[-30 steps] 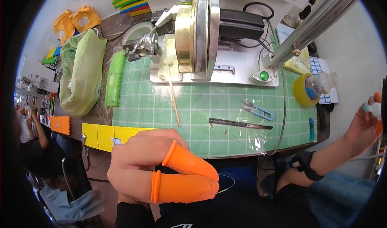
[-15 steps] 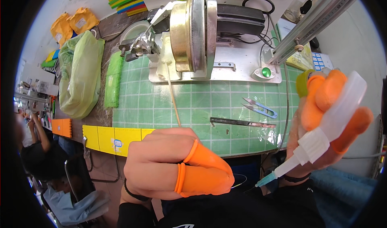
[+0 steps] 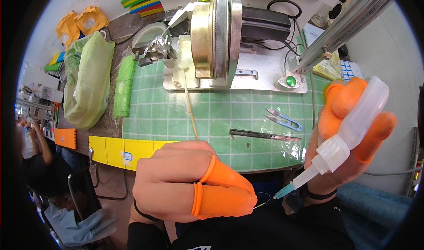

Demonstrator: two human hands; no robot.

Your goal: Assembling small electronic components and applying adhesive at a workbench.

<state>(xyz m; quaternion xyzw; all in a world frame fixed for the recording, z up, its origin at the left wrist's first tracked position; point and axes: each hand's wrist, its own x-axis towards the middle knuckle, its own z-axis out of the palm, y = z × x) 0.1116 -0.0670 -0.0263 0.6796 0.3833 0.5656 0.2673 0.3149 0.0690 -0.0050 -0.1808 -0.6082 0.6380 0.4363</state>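
Two orange rubber finger cots (image 3: 223,201) capped the left hand (image 3: 170,183), which pinched a thin looped strand (image 3: 263,203) before the green gridded mat (image 3: 216,117) on the table (image 3: 128,24); the right hand (image 3: 355,167) gripped a translucent squeeze bottle (image 3: 361,115), its teal needle (image 3: 285,190) already beside the strand, contact unclear. Right of the mat rose a white wall (image 3: 384,60).

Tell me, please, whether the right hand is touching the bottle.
Touching: the head view shows the right hand gripping the bottle, fingers on both sides.

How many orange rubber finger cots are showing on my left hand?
2. An upper orange rubber finger cot and a lower finger cot, both on your left hand, tips together; more may be hidden behind it.
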